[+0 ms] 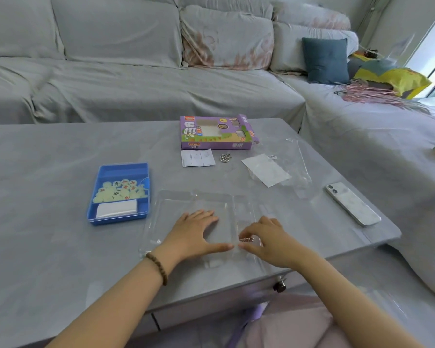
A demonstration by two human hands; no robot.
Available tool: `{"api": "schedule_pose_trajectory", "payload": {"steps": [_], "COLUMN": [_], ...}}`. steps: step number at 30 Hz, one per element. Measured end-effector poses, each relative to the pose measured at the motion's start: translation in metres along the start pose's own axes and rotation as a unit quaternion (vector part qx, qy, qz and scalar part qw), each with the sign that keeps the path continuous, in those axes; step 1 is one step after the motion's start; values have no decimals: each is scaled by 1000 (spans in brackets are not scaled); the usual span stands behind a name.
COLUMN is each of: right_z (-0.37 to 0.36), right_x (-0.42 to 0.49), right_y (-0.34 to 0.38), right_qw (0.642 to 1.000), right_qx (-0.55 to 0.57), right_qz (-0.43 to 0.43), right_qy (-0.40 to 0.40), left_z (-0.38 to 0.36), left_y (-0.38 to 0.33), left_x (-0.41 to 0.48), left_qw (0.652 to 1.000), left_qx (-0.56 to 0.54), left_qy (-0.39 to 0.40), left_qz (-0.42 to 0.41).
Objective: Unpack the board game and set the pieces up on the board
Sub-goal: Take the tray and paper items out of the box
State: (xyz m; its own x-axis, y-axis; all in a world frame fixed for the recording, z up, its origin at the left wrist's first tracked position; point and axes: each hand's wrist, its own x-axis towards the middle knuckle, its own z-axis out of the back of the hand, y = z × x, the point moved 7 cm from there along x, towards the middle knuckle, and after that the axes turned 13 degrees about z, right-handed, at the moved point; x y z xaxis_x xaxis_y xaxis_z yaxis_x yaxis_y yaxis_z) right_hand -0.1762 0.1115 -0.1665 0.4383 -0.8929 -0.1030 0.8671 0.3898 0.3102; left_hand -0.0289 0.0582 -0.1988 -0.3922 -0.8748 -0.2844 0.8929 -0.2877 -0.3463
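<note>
— Where are the hands?
— Both are at the near edge of the grey table (60,159), on a clear plastic tray (194,204) that lies flat there. The left hand (196,232) lies on it palm down, with fingers straight and spread, the thumb pointing to the right. On its wrist is a bracelet of dark beads (157,263).
— And the right hand?
— The right hand (264,239) has the fingers curled downward, and the fingertips pinch a small metal piece (246,239), pinkish in colour, on the plastic. What this piece is, I cannot tell. The two thumbs almost touch at their tips.
— Where is the game?
— The purple game box (216,133) lies at the far side of the table, with one end flap open. The blue tray (121,172) is to the left of the hands, near the clear tray but apart from it. In its large compartment there is a heap of round pale pieces (121,189) with red and dark characters; in the narrow front compartment lies a folded white sheet (117,209). If it is the board, I cannot say.
— What else is on the table?
— In front of the box a printed leaflet (197,158) and beside it a metal ring puzzle (225,158). To the right a clear bag (296,159) with a white paper (266,169), and a phone (353,208) face down near the right edge
</note>
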Motion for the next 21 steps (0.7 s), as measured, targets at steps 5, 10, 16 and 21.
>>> {"api": "schedule_pose_trajectory", "payload": {"steps": [5,10,16,21], "right_z": [4,24,44,32], "right_x": [1,8,67,142], "right_y": [-8,-26,-86,-125], "right_qw": [995,945,837,745], "right_qx": [88,281,430,530], "right_qz": [-4,-47,-175,-257], "right_qy": [-47,-161,-291,-314], "left_z": [1,22,73,70], "left_y": [0,-1,32,59], "left_x": [1,3,41,78], "left_qw": [1000,996,986,996], "left_qx": [0,-79,-104,-15], "left_qy": [-1,-36,-131,-89], "left_qz": [2,-6,0,7]}}
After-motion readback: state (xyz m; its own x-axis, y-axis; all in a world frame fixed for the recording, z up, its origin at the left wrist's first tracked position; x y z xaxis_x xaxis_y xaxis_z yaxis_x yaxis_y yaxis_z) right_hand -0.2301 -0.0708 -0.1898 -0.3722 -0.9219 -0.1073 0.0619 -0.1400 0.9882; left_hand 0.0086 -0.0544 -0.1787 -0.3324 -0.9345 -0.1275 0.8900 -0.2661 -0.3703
